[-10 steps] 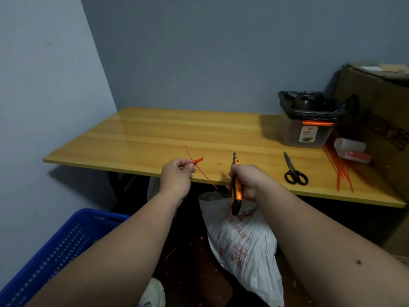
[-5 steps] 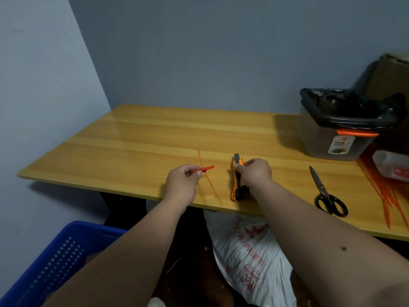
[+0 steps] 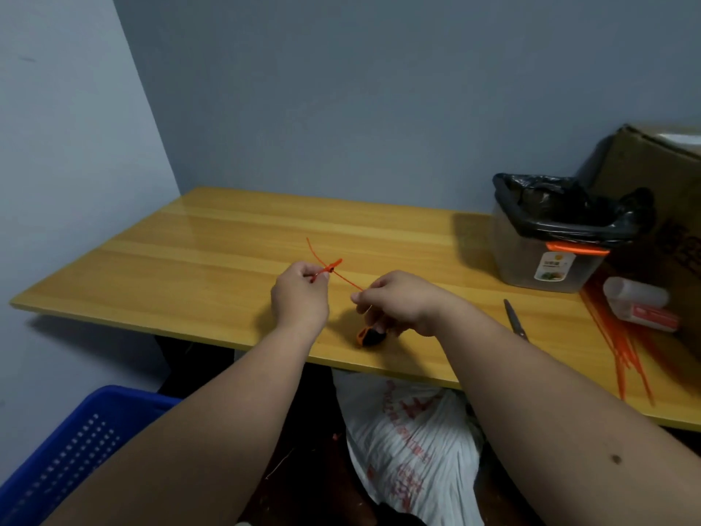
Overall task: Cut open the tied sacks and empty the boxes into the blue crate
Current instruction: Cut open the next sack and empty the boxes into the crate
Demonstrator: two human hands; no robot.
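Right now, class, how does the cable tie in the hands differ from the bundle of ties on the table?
The cable tie is single and held off the table, pinched by both the left hand and right hand; the bundle is many ties, lying untouched by the cardboard box. Both are thin and orange.

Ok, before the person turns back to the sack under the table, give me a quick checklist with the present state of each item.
1. Cut orange tie out of the way: not ok, left hand and right hand both pinch it.
2. Utility knife put down: ok, lying on the table under the right hand.
3. Knife blade retracted: cannot tell, hand hides it.
4. White sack open: cannot tell, its top is behind the table edge.
5. Blue crate within reach: ok, beside the left arm.
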